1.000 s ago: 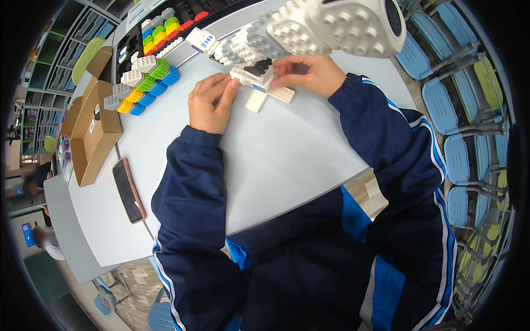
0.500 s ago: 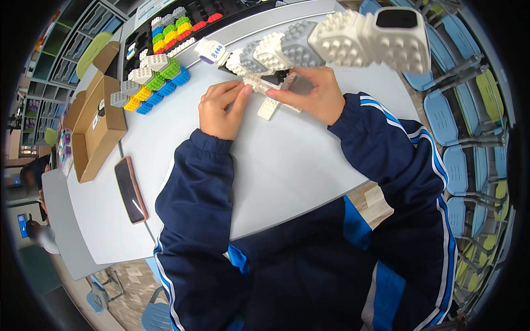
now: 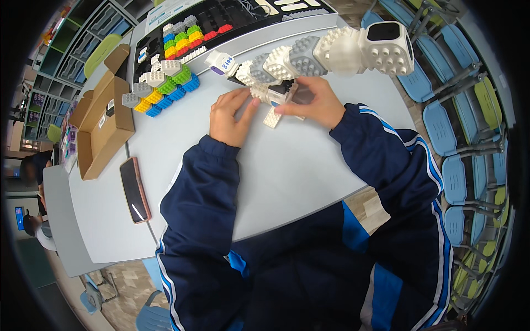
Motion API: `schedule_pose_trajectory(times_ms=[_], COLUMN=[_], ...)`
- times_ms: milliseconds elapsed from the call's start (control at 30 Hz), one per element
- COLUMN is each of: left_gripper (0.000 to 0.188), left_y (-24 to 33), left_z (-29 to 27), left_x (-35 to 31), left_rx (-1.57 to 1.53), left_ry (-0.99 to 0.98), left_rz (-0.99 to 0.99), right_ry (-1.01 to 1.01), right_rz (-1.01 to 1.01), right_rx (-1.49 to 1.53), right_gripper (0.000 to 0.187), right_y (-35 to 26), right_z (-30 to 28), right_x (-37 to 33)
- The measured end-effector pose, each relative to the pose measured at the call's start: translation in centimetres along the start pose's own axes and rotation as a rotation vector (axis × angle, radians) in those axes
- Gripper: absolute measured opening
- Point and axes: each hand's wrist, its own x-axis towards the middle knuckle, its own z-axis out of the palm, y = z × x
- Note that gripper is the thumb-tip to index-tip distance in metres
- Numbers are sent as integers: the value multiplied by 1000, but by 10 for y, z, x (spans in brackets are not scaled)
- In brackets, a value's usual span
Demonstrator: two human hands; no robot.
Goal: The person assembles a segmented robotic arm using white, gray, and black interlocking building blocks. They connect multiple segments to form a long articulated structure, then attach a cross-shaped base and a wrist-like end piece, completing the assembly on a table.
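Observation:
A tall model of white and grey studded blocks (image 3: 306, 55) rises from the table and leans toward the right. Its upper end carries a white block with a dark, screen-like window (image 3: 383, 31). My left hand (image 3: 229, 118) pinches the left side of the model's white base (image 3: 270, 95), thumb and fingertips against it. On the other side my right hand (image 3: 317, 105) grips the base between thumb and fingers. A flat white studded plate (image 3: 271, 118) sticks out toward me under the right thumb. Parts of the base are hidden behind my fingers.
Coloured stacked blocks (image 3: 163, 88) stand to the left, beside an open cardboard box (image 3: 105, 124). A phone (image 3: 134, 190) lies near the left table seam. Behind the model sits a black tray (image 3: 207, 25) of bricks. Blue chairs (image 3: 439, 124) line the right; people are at far left.
The view has shifted a little, so the table items sit further right and lower. The model's upper end has swung slightly left. Both hands keep hold of the base.

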Motion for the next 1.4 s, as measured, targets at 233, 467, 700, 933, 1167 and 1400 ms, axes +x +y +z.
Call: schedule_pose_trajectory(times_ms=[233, 467, 700, 933, 1167, 1400], left_gripper=[50, 59, 50, 40, 44, 59], left_y=[-9, -5, 12, 12, 25, 29], left_z=[2, -5, -17, -20, -26, -29], left_x=[-3, -4, -18, -28, -21, -19], left_rx=[48, -57, 76, -45, -45, -26], left_ry=[-91, -88, -208, -275, -247, -331], left_rz=[121, 22, 116, 147, 472, 422], right_ry=[-79, 211, 187, -110, -98, 46], right_rz=[-22, 9, 86, 36, -16, -66], right_rx=[-280, -456, -284, 140, 63, 207], right_gripper=[84, 78, 56, 53, 67, 39], right_y=[15, 12, 8, 11, 2, -17], right_z=[4, -11, -21, -25, -19, -40], right_x=[-3, 3, 6, 1, 0, 5])
